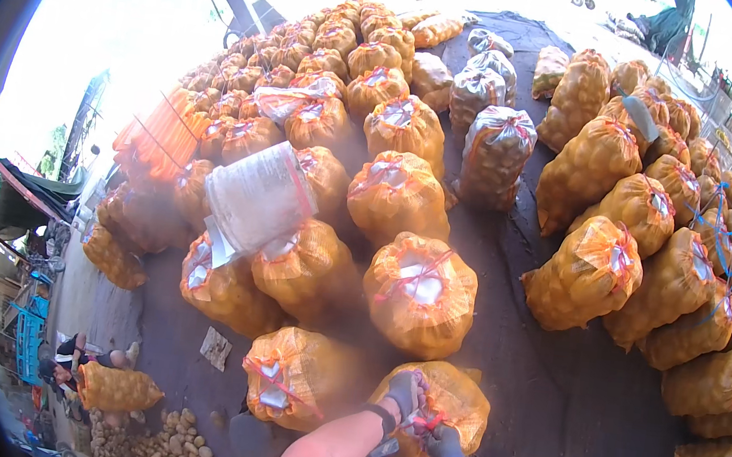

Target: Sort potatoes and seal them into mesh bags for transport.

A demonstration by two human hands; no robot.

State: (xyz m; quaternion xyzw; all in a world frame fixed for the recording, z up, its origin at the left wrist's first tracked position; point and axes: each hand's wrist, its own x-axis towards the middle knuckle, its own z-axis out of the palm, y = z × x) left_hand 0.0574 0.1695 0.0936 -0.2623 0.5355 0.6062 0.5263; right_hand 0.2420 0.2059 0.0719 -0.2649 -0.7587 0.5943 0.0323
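Observation:
An orange mesh sack (464, 402) stands right before me at the lower middle, its contents hidden by the mesh and my hands. My left hand (406, 394), in a grey glove, is closed at the upper left of the sack's mouth, on what looks like red drawstring. At the right of the mouth, my gloved right hand (446, 446) grips the red drawstring (428, 422). A pale sheet shows under the hands. Close by on the left stands another tied mesh sack (295, 376), and a further one (422, 296) rises just beyond.
Rows of filled sacks (404, 131) extend ahead; more sacks (581, 273) lean at the right. A stack of clear plastic bags (261, 196) lies on sacks at the left. Loose potatoes (175, 444) lie lower left, near a person (70, 361) beside a sack. Dark sheeting (563, 400) covers the ground.

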